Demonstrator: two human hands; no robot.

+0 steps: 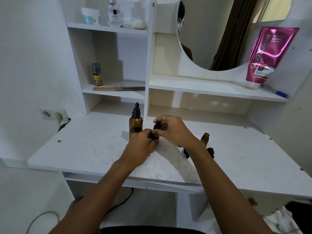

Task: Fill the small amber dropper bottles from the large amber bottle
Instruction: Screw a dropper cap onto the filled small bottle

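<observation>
The large amber bottle (pixel 135 124) with a black dropper cap stands upright at the back of the white desk (pixel 87 149). Just right of it, my left hand (pixel 141 149) grips the body of a small amber dropper bottle (pixel 156 136). My right hand (pixel 170 128) pinches that bottle's black cap from above. Most of this small bottle is hidden by my fingers. Another small amber bottle (pixel 205 139) stands uncapped to the right, past my right wrist. Two black dropper caps (pixel 211 152) (pixel 186 153) lie on the desk near it.
Shelves rise behind the desk, holding a comb (pixel 118 88), a small spray can (pixel 97 74), a perfume bottle (pixel 114 13) and a pink tube (pixel 268 54). A round mirror (pixel 219 34) hangs above. A wall socket (pixel 52 114) with a cable sits at the left.
</observation>
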